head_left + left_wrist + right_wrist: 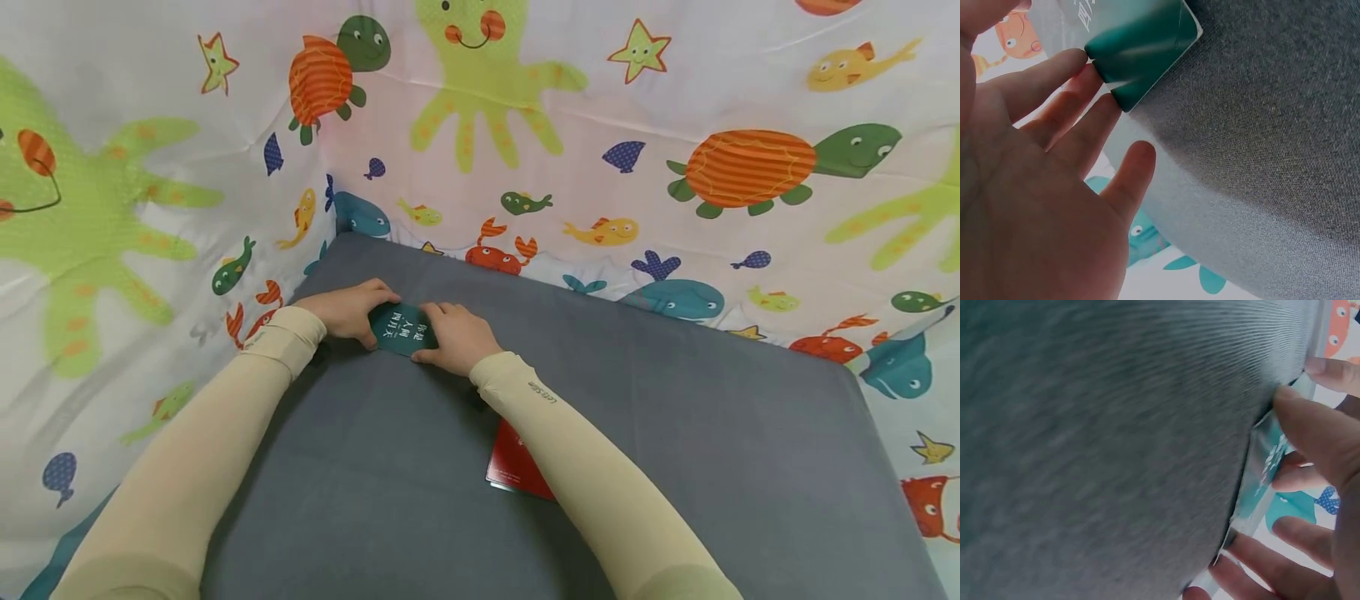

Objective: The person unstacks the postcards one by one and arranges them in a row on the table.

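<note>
A thin dark-green book [402,327] with white characters on its cover lies near the far left corner of the grey surface, between both hands. My left hand [345,310] grips its left side, and in the left wrist view the fingertips meet the edge of the glossy green cover [1154,50]. At the opposite side, my right hand [459,342] holds the book with the thumb at the near edge and fingers at the far edge. Seen low in the right wrist view, the book [1263,459] looks very flat. The hands cover both its ends.
A red book or card [517,462] lies on the grey surface [712,433], partly hidden by the right forearm. White fabric [255,167] printed with sea animals rises along the left and far edges. Another strip of it borders the right edge.
</note>
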The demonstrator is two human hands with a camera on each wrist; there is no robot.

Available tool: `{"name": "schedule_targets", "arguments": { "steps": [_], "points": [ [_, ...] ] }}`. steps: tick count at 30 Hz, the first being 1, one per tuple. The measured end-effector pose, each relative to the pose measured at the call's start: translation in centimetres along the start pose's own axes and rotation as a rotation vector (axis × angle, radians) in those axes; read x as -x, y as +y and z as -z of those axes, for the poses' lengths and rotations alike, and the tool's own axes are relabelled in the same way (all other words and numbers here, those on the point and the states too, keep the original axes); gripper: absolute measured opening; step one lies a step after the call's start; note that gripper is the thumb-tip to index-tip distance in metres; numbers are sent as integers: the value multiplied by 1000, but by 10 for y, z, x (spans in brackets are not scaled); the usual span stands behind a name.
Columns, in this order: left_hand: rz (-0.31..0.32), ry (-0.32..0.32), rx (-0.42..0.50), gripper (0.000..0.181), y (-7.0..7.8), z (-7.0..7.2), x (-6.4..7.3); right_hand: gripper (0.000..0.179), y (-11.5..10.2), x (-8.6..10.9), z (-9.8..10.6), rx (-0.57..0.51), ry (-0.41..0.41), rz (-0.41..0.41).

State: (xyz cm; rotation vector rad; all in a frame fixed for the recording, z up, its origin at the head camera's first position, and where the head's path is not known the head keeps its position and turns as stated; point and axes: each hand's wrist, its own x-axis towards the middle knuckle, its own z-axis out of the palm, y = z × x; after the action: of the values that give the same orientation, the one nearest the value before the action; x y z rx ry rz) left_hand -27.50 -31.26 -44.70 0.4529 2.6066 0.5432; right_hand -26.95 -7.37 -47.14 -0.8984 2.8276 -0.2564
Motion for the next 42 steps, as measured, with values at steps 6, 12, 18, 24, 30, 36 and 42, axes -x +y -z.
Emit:
{"name": "schedule_targets", "arguments": {
  "steps": [6, 12, 18, 24, 30, 36, 42],
  "points": [
    [6, 92, -70, 104, 23, -11, 2, 107, 23, 27, 5, -40, 48, -33],
    [-78, 234, -131, 109, 75, -36, 22, 106, 45, 93, 20, -62, 111, -46],
    [-263, 131, -92, 105, 153, -95, 41, 112, 65, 184, 12, -140, 92, -81],
    [-345, 43, -120, 110, 193, -140, 38, 121, 81, 256, 3, -183, 62, -154],
    [-318, 63, -94, 109, 202, -148, 37, 102, 91, 277, -3, -227, 48, -117],
    [-355, 75, -67, 101, 202, -148, 39, 89, 94, 276, -6, -227, 67, -92],
    [-381, 79, -29, 100, 199, -147, 38, 91, 94, 277, -2, -212, 80, -69]
  ]
}}
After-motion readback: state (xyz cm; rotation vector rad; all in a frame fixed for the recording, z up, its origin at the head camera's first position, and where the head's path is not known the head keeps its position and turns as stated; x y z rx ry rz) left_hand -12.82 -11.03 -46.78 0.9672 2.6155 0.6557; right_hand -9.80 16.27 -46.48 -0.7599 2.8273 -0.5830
